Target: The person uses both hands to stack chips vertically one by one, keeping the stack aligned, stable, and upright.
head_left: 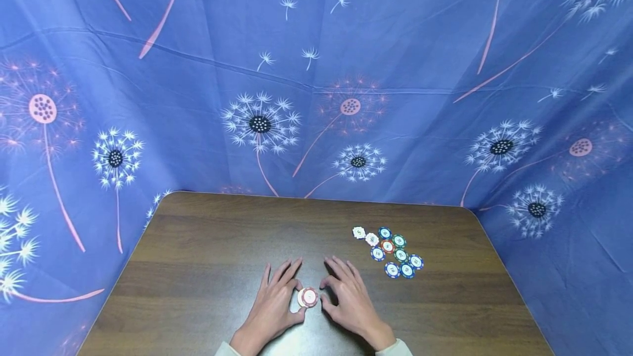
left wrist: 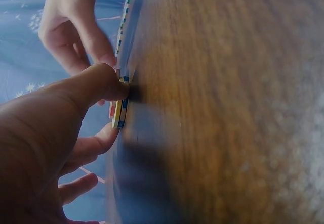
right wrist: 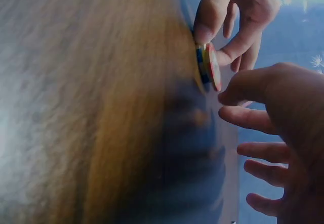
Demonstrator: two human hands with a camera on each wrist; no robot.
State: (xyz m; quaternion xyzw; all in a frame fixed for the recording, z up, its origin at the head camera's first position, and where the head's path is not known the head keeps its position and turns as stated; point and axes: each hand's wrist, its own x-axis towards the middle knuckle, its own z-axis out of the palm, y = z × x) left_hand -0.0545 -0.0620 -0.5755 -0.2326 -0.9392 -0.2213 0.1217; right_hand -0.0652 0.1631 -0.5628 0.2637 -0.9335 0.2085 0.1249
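A short stack of poker chips [head_left: 309, 297] lies on the wooden table near its front. The red and white top chip sits off-centre to the right over a yellow one, with a blue and white chip [left wrist: 125, 102] at the bottom in the left wrist view. My left hand [head_left: 273, 304] pinches the lower chips between thumb and index finger, its other fingers spread. Just to the right of the stack, my right hand [head_left: 352, 302] is held with thumb and index finger bent toward it and nothing between them. In the right wrist view its fingertips [right wrist: 229, 96] are close to the red chip.
Several loose poker chips, among them a red one [head_left: 388, 246] and a green one [head_left: 399, 241], lie flat in a group on the table [head_left: 207, 246], beyond and right of my right hand. A blue dandelion-print cloth [head_left: 306, 32] hangs behind and at both sides.
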